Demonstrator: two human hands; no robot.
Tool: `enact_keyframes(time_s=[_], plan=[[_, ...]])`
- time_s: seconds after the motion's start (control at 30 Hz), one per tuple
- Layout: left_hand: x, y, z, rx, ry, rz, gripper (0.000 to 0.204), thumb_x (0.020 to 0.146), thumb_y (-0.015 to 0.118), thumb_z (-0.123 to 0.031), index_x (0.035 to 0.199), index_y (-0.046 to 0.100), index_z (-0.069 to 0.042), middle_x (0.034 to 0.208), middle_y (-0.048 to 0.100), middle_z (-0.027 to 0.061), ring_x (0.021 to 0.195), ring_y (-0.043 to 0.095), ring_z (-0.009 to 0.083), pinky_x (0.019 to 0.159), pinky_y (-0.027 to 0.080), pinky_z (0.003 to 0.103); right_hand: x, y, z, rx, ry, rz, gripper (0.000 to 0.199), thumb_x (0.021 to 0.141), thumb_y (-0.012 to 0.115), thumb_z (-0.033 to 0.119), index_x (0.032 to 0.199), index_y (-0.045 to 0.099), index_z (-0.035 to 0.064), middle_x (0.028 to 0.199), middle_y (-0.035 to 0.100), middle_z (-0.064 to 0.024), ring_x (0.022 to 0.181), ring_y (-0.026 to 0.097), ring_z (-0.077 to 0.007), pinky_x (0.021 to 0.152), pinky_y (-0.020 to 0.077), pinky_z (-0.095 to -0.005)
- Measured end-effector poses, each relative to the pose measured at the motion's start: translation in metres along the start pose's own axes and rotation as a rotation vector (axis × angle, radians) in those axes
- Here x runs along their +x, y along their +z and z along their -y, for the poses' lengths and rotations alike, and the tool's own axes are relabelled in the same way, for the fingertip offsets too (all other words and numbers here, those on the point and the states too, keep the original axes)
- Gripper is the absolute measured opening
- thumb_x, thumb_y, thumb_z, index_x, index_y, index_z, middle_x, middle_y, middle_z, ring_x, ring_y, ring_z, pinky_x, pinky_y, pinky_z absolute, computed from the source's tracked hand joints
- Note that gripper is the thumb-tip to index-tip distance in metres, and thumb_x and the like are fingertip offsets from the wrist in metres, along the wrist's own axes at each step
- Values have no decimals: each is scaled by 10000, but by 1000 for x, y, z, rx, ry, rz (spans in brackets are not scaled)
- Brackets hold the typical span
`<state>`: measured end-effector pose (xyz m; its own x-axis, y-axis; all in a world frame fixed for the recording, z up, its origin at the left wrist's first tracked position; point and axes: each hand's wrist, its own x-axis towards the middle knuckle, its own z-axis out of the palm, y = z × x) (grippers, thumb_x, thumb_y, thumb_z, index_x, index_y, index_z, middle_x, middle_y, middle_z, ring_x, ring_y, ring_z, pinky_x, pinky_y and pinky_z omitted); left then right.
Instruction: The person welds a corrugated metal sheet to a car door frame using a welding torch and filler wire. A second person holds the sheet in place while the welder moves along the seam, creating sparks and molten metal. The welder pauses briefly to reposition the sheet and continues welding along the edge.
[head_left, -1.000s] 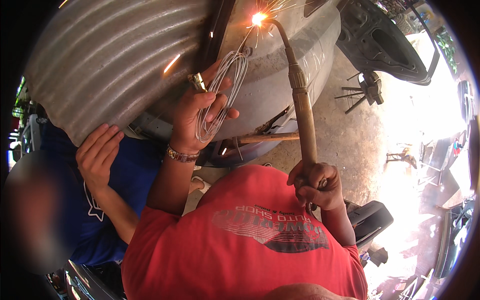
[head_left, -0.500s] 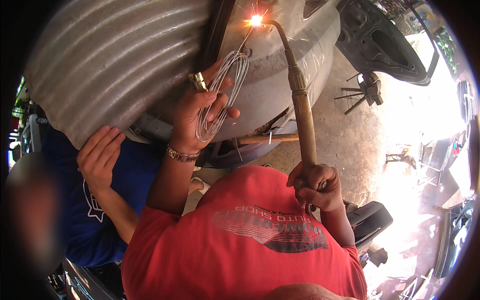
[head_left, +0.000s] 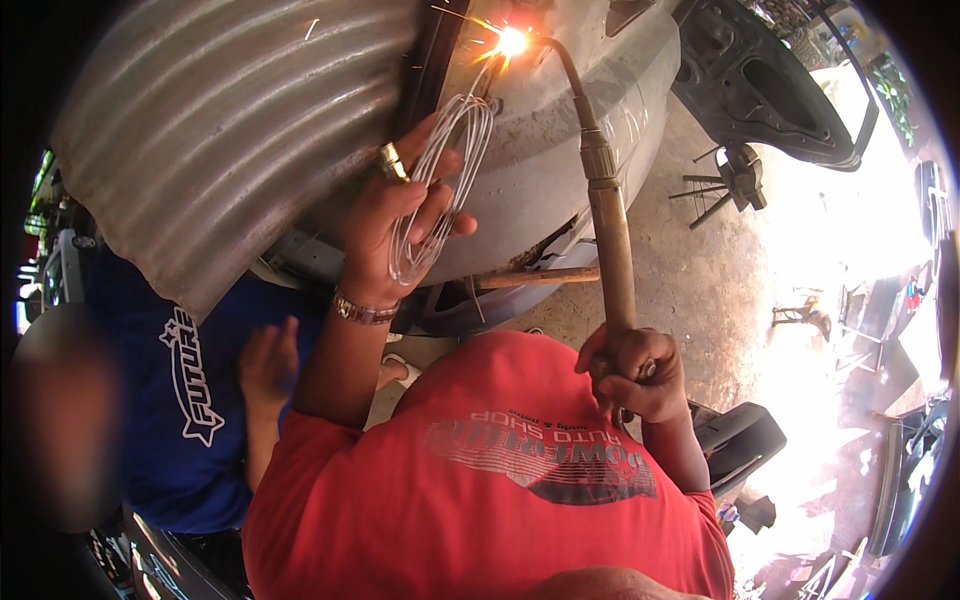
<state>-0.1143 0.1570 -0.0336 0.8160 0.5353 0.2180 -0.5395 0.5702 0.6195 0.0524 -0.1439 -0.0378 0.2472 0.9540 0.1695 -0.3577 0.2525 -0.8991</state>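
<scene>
My right hand (head_left: 640, 375) is wrapped around the handle of a welding torch (head_left: 610, 240). The torch's curved tip meets a bright glow (head_left: 512, 42) with flying sparks, on the grey car body panel (head_left: 550, 135). In my left hand (head_left: 378, 235) is a loose coil of thin filler wire (head_left: 470, 130), whose free end reaches up to the glow. A small gold-coloured cylindrical piece (head_left: 393, 163) shows at the left fingers; its kind is unclear.
A corrugated metal sheet (head_left: 220, 130) stands left of the weld. Beside me is a person in a blue shirt, one hand (head_left: 268, 360) below the sheet. A dark detached car door or lid (head_left: 770, 90) and a stand (head_left: 742, 180) are at the right.
The other person's hand has let go of the sheet's lower edge and dropped down and right. My left hand's wire coil has shifted slightly; the torch stays nearly still and the sparks spread differently.
</scene>
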Motion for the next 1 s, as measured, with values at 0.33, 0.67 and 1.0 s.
enact_keyframes(time_s=[0.33, 0.67, 1.0], plan=[[-24, -5, -17, -3, 34, 97, 849, 973, 567, -93, 1677, 115, 48, 1423, 664, 180, 642, 510, 74, 868, 656, 486, -23, -1, 44, 177, -283, -108, 320, 843, 835, -11, 721, 551, 73, 638, 660, -151, 424, 616, -207, 445, 556, -324], [-44, -8, 8, 42, -82, -111, 807, 908, 640, -44, 1638, 306, 37, 1291, 701, 136, 629, 537, 70, 841, 679, 502, -38, -33, 19, 20, -150, 13, 159, 784, 769, -56, 760, 652, 49, 693, 680, -119, 651, 684, -268, 719, 627, -446], [-62, -16, 11, 131, -117, -166, 772, 919, 636, -67, 1632, 352, 13, 1321, 667, 139, 646, 524, 64, 823, 674, 482, -37, -34, -4, -16, 52, 92, 292, 776, 736, -148, 704, 537, 52, 900, 690, -230, 606, 658, -169, 637, 568, -373]])
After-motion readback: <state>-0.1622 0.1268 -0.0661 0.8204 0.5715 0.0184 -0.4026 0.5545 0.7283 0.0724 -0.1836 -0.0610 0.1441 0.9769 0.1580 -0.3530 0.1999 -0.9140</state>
